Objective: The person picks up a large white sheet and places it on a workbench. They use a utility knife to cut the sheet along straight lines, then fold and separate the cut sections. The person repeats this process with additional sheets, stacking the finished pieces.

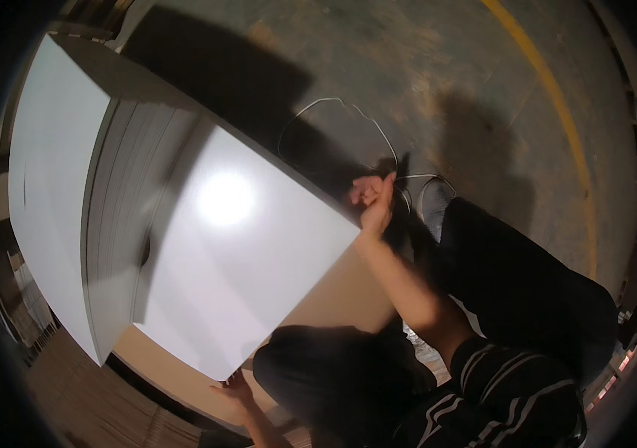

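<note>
A glossy white rectangular panel lies between left hand and right hand, the latter beside a thin silvery looped cord. Both grips are unclear; seemingly cord handling, next calling for a firm pinch.

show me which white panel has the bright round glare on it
The right white panel, the one beside the right hand, has it; the far-left white panel shows no such glare.
</note>
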A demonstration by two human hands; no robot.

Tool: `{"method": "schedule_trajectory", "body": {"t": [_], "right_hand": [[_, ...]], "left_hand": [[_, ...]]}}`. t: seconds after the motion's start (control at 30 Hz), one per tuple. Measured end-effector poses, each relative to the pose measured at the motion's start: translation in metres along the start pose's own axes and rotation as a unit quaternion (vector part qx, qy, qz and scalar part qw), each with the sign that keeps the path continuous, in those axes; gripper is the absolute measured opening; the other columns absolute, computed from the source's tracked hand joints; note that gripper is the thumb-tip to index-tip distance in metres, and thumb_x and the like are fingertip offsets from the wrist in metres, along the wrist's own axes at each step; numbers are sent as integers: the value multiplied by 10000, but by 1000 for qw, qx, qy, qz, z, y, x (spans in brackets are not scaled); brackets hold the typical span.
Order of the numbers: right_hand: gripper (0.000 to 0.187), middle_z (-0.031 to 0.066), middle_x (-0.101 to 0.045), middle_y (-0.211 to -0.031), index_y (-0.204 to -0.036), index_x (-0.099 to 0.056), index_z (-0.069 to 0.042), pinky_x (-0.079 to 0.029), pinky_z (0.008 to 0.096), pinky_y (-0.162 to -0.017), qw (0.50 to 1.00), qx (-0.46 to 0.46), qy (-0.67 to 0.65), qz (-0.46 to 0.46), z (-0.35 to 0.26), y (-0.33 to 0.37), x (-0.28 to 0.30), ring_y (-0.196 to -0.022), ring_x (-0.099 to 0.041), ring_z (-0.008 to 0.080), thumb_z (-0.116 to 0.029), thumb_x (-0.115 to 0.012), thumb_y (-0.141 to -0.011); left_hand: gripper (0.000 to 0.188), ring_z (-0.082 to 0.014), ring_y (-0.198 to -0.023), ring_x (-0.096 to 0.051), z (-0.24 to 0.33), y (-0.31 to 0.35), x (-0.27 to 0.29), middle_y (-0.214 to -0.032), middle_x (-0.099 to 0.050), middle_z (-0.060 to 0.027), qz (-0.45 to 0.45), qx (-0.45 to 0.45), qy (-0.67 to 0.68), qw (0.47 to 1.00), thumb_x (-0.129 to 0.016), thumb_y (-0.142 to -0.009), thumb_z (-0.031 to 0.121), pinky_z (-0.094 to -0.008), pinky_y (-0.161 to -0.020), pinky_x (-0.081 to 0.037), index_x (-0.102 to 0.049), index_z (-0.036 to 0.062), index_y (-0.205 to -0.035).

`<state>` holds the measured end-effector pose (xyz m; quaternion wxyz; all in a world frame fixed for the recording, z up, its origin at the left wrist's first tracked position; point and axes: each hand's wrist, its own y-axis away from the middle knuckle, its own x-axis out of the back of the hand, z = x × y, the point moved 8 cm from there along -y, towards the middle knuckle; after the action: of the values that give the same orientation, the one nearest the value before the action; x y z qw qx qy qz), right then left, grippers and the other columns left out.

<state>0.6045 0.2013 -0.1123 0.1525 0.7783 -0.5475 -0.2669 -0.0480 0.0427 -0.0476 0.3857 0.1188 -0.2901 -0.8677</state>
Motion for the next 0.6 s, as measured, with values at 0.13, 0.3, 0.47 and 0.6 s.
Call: {"method": "schedule_trajectory", "body": {"t": [0.13,0.3,0.47,0.6], "right_hand": [[728,31,-527,-629,-690,-579,-47,-261,283,-523,999,7,36,4,-3,19,22,-544,-404,111,-606,-327,-1082],[650,11,-440,-601,-642,-441,-105,-398,259,-615,998,-32,22,46,-4,26,16,-526,-356,106,-584,-365,-1076],[573,-1,-358,-568,-646,-395,-137,-417,302,-725,998,-52,9,17,-16,33,11,-562,-349,120,-526,-408,-1066],[533,-15,-317,-544,-661,-386,-161,-351,275,-645,999,-39,-25,3,-14,34,10,-569,-338,110,-522,-458,-1047]], "left_hand": [[856,-362,-1329,-506,1,13,-16,-1491,-490,-182,91,-50,37,994,-429,-990,700,-538,-1068,-496,-451,8,-1492],[789,-365,-1319,-517,8,23,-38,-1482,-500,-182,149,-50,-30,987,-396,-1015,647,-545,-1042,-510,-454,17,-1487],[725,-367,-1308,-528,9,40,-35,-1474,-509,-181,175,-49,-108,977,-364,-1041,593,-552,-1017,-525,-458,27,-1482],[675,-369,-1299,-537,10,44,-30,-1467,-516,-181,189,-42,-193,962,-338,-1061,551,-557,-996,-537,-461,35,-1478]]}}
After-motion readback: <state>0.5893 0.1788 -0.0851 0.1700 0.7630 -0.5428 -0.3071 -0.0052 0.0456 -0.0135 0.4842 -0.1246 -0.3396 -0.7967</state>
